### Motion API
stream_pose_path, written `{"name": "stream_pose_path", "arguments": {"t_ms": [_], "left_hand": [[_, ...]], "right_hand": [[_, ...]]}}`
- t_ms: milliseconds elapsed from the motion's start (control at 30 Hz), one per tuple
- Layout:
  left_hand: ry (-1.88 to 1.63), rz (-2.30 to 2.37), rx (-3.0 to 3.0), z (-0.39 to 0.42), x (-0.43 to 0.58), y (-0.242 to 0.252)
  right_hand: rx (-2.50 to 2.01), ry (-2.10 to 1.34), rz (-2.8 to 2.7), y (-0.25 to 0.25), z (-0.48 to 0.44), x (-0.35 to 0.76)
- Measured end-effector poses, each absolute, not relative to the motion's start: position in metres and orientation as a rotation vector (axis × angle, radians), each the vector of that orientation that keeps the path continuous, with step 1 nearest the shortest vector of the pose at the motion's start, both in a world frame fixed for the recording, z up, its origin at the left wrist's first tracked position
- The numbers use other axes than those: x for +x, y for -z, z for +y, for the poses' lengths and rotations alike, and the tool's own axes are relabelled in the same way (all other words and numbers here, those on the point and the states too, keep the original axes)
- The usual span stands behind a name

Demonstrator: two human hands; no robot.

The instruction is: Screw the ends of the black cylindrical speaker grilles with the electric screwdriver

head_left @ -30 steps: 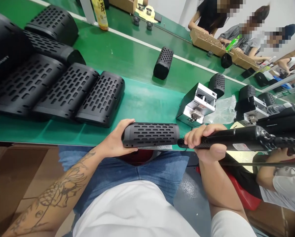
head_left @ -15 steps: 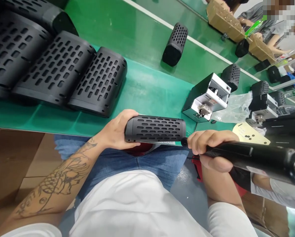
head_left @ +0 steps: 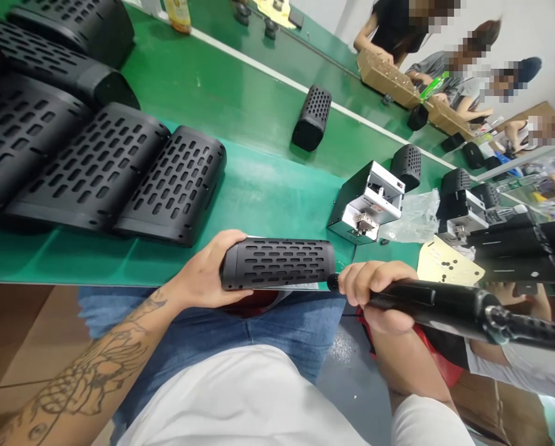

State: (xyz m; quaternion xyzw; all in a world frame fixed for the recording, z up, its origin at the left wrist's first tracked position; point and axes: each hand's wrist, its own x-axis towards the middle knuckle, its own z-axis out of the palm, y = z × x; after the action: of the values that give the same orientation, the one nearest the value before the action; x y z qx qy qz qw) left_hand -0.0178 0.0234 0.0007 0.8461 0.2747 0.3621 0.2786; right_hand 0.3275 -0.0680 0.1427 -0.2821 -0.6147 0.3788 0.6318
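My left hand is wrapped round the left end of a black speaker housing with rows of slots. The housing lies on its side at the front edge of the green bench. In my right hand is a black electric screwdriver, held level with its cable trailing off to the right. The screwdriver's tip end meets the right end of the housing. Whether the bit sits in a screw there is hidden.
Several more slotted housings lie in a row at the left. A silver-and-black screw feeder stands at the right, with a clear plastic bag behind it. Another housing stands farther back. Co-workers sit along the far bench beside cardboard boxes.
The camera view has tilted upward and shifted, so more of the far bench and its people shows. Both hands keep their hold, and the screwdriver stays at the housing's right end.
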Motion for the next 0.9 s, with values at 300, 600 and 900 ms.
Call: {"name": "stream_pose_path", "arguments": {"t_ms": [300,600,900], "left_hand": [[-1.044,0.775,2.252,0.019,-0.007,0.004],[-1.037,0.749,2.172,0.018,-0.004,0.009],[-0.977,0.746,2.147,0.018,-0.004,0.007]], "right_hand": [[-1.079,-0.182,-1.027,-0.149,0.038,0.409],[-0.995,-0.228,-1.023,-0.149,-0.001,0.396],[-0.775,-0.616,-1.3,-0.172,-0.073,0.282]]}}
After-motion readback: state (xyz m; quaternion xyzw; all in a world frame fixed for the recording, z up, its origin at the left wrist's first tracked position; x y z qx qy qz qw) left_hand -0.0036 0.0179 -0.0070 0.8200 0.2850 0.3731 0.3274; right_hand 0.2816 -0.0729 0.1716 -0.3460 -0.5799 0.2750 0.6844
